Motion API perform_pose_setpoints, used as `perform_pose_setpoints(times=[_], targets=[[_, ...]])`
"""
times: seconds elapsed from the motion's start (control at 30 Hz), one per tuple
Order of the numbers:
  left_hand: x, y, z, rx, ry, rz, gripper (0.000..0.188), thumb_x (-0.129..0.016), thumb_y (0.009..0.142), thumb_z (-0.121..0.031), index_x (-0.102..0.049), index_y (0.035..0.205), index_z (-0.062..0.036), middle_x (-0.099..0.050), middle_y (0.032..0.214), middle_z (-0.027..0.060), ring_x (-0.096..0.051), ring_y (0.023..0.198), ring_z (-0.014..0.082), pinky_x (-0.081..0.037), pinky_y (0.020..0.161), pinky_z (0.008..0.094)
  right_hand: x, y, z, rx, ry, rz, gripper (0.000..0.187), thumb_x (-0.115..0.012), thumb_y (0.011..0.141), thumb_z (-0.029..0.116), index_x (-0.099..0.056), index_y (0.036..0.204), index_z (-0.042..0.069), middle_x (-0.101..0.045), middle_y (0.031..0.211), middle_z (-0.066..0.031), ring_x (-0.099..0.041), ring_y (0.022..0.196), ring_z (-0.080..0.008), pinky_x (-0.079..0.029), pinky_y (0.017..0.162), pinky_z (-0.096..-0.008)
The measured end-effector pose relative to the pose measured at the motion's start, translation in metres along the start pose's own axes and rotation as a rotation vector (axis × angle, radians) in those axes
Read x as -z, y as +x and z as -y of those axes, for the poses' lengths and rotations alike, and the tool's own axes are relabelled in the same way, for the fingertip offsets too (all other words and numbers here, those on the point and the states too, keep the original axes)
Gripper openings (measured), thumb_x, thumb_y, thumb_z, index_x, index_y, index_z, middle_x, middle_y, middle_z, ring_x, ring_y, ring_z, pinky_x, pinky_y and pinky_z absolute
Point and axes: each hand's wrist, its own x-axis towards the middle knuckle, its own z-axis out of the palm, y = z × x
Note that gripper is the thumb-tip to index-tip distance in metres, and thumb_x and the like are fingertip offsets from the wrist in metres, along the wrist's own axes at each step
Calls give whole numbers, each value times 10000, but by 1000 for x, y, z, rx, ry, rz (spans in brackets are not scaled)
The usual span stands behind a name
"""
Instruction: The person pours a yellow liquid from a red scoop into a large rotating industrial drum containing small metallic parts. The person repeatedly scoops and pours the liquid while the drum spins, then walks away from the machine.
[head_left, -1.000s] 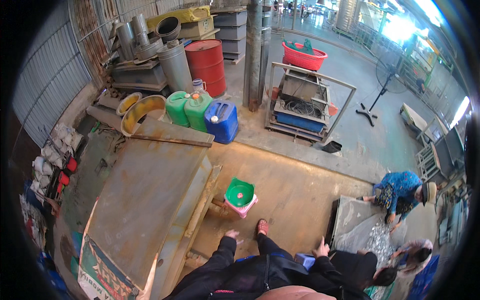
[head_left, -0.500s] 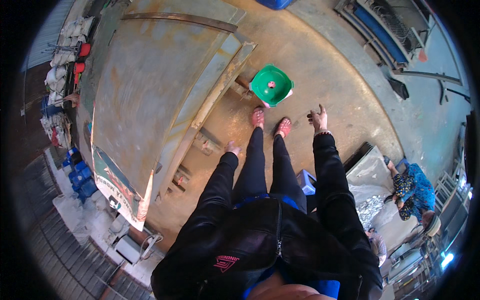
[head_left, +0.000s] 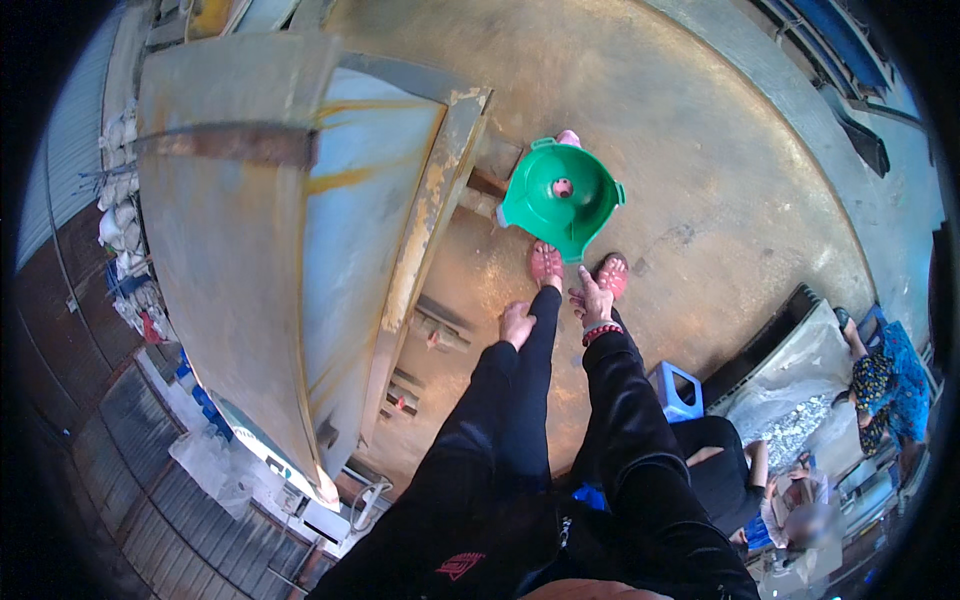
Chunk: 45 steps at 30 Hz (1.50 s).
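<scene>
A green plastic basin (head_left: 592, 192) stands before my feet, with a small pink patch (head_left: 562, 187) at its middle. Pale pink parts (head_left: 568, 138) of something beneath it show past its edge. My right hand (head_left: 595, 300), with a red bead bracelet on its wrist, hangs just short of the basin's near rim, fingers apart and nothing in them. Lower and to the left, my left hand (head_left: 517, 325) hangs over my leg, its fingers loosely bent and partly hidden; I see nothing in it. Neither hand touches the basin.
A large rusty metal structure (head_left: 230, 230) rises on my left, its chipped edge (head_left: 420, 240) near the basin. At right are a blue-white plastic stool (head_left: 678, 390), a low table (head_left: 780, 375) bearing a shiny heap (head_left: 795, 425), and seated people, one in blue patterned clothing (head_left: 905, 380).
The basin now appears turned and lower in view. My right hand has come inward, close to its near rim. My left hand has moved in over my leg. Another person shows beside the stool.
</scene>
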Motion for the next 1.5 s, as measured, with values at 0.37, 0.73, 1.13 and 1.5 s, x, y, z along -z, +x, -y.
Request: perform_pose_setpoints(times=[0.37,0.73,1.13,1.5], targets=[[-11,43,-8,-37,-60,13,331,-629,713,-126,-593,1037,-66,-563,1068,140,-511,1035,284,-386,914,347,-15,56,18,407,-45,72,292,-650,772,236,-606,858,-40,-595,715,-56,-510,565,-117,-402,538,-257],[-21,86,-16,-105,-157,76,292,-580,761,-94,-579,1045,-30,-617,994,135,-588,944,235,-446,838,323,79,41,167,694,-395,3,270,-531,776,186,-627,742,-64,-606,613,-86,-516,520,-121,-406,492,-266],[30,77,-75,206,-476,324,752,-587,807,-364,-201,1350,-17,-317,1352,163,-295,1254,237,-235,1017,409,278,23,62,492,-20,-628,204,-589,741,143,-572,710,-57,-547,583,-64,-471,486,-120,-359,453,-263],[-54,227,-54,209,-1159,332,625,-634,763,-387,-368,1275,-149,-419,1282,59,-350,1206,222,-256,979,511,199,151,110,363,397,-128,209,-517,828,206,-608,875,24,-568,704,-28,-461,577,-99,-404,540,-273]])
